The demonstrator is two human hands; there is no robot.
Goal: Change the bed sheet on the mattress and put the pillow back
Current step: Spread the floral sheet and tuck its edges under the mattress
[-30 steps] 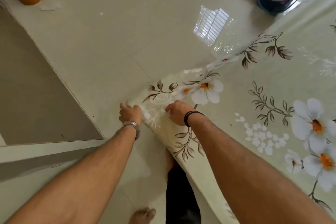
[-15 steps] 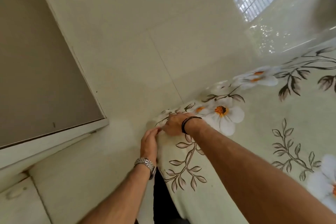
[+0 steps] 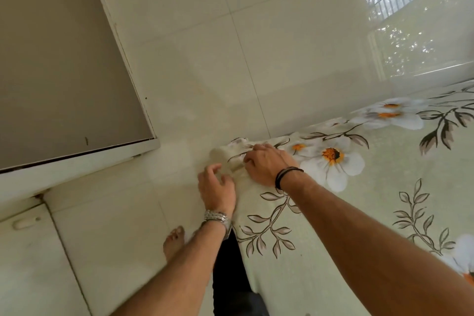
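A pale green bed sheet (image 3: 372,213) printed with white flowers and brown leaves covers the mattress on the right. Its corner (image 3: 230,151) is bunched at the mattress corner. My right hand (image 3: 266,164), with a black band on the wrist, lies on top of that corner with fingers curled into the bunched cloth. My left hand (image 3: 218,190), with a metal watch, is at the side of the corner, fingers bent against the fabric. The pillow is out of view.
Glossy pale floor tiles (image 3: 256,59) lie beyond the mattress corner. A white-framed door or cupboard panel (image 3: 64,59) stands at the left. My bare foot (image 3: 174,241) and dark trouser leg (image 3: 230,277) are beside the mattress edge.
The camera has swung left and down toward the corner. My left hand has shifted from beside the corner to lower along its side. My right hand stays on the bunched cloth.
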